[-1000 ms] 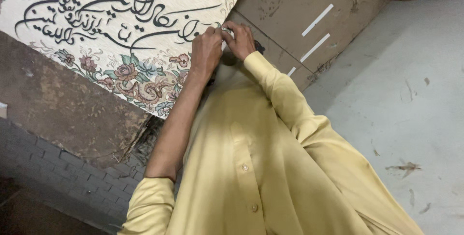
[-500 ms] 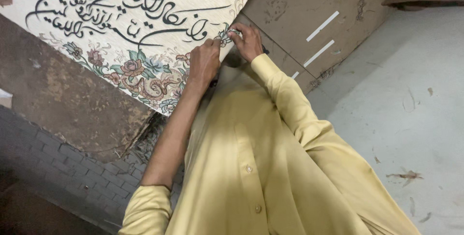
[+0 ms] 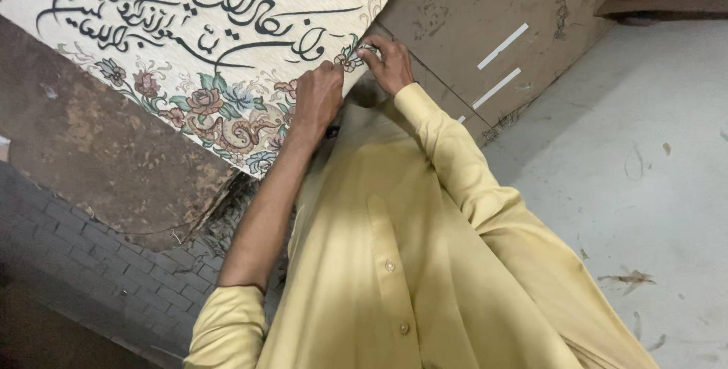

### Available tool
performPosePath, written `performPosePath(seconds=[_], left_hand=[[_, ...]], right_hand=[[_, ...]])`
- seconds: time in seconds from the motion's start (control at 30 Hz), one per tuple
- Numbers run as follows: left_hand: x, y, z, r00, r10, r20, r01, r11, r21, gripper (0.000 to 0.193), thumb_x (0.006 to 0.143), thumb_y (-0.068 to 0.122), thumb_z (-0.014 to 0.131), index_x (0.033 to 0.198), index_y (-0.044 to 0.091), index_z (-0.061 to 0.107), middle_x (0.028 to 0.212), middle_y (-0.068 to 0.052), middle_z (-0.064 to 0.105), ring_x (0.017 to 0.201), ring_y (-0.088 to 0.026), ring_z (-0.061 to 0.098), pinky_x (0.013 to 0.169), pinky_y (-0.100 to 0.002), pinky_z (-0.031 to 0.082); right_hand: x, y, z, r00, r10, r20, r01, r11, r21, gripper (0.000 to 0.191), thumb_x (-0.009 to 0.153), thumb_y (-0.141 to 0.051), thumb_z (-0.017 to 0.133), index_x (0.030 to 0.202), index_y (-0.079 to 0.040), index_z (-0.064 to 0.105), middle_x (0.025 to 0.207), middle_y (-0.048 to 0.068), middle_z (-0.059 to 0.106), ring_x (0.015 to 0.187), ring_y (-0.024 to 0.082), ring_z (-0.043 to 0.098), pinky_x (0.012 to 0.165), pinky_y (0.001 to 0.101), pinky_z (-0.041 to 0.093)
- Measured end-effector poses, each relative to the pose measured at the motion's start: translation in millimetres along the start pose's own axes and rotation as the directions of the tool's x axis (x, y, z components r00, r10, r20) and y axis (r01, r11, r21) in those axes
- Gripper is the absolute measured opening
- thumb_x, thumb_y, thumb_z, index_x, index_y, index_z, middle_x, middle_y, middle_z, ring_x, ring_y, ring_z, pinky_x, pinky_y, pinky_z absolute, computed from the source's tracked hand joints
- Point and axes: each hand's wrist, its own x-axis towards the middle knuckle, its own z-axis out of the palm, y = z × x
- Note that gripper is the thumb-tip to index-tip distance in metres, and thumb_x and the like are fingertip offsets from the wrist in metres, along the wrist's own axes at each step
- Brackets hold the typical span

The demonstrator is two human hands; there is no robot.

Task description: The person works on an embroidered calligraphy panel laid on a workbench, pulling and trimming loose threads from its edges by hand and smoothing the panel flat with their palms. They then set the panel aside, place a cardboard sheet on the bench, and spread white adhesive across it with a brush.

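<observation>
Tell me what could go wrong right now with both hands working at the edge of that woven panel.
Both the left hand and the right hand pinch one spot on the edge of the woven panel, so a hard pull might fray or distort the flower border there. The rough brown board under it looks worn and could snag threads. What the right hand's fingertips grip is too small to tell; if sharp, it could prick.
</observation>
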Motion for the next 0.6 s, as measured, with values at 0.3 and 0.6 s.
performPosePath(seconds=[0.3,0.6], left_hand=[[-47,-22,-1,0.995,-0.01,-0.097,0.006,0.999,-0.037,0.02,0.085,-0.004,0.06,0.102,-0.002,0.071,0.089,-0.021,0.071,0.071,-0.037,0.072,0.061,-0.044,0.059],[-73,-28,-22,0.845,-0.077,-0.529,-0.109,0.944,-0.311,0.019,0.101,-0.002,0.063,0.119,0.002,0.07,0.096,-0.014,0.072,0.078,-0.028,0.073,0.066,-0.038,0.06]], right_hand=[[-1,2,1,0.988,0.14,0.06,-0.141,0.99,0.001,0.021,0.093,-0.026,0.075,0.102,-0.006,0.075,0.085,0.013,0.073,0.084,0.035,0.064,0.085,0.0478,0.049],[-25,-17,39,0.998,0.048,0.051,-0.042,0.993,-0.114,0.057,0.097,-0.029,0.071,0.144,-0.004,0.05,0.141,0.023,0.059,0.137,0.044,0.05,0.111,0.078,0.005]])
